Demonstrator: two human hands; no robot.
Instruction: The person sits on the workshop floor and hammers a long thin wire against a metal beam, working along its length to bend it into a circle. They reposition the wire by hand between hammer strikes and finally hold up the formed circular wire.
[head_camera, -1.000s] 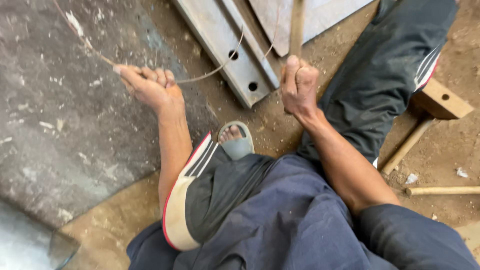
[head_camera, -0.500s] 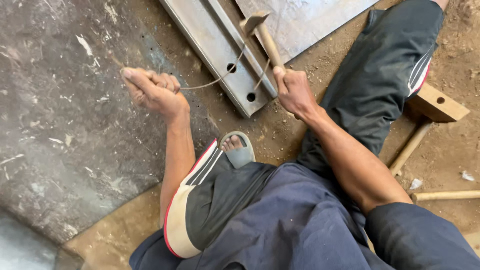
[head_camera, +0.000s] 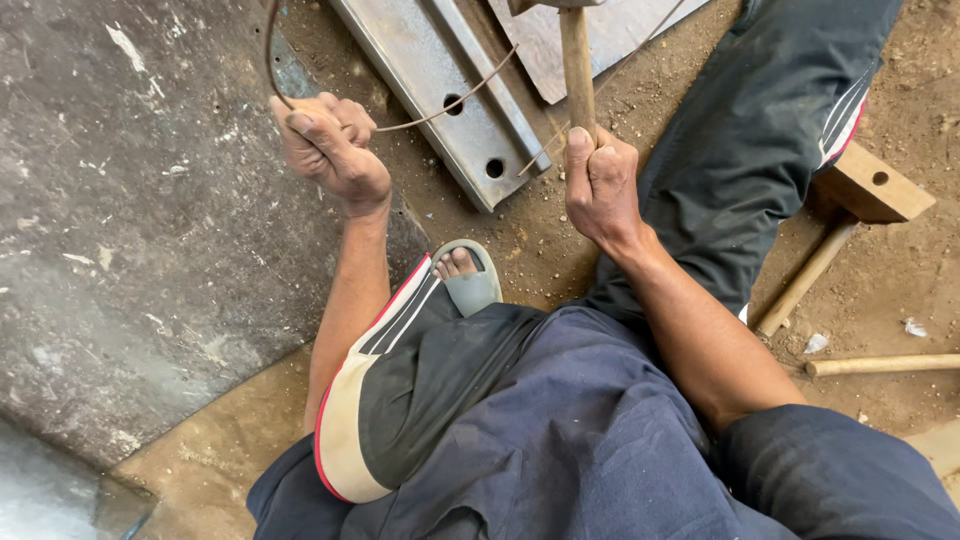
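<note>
Wire (head_camera: 440, 108), thin and rusty, curves from the left hand (head_camera: 330, 150) across the drilled steel channel (head_camera: 440, 90) lying on the dirt floor (head_camera: 680, 110). Judging by the pose, it is best kept taut and flat on the steel, so any blow lands squarely and clear of the fingers. The left grip is closed tight on the wire. The right hand (head_camera: 598, 185) is wrapped fully around the wooden hammer handle (head_camera: 577, 65), thumb up the shaft; the head sits at the frame's top edge.
</note>
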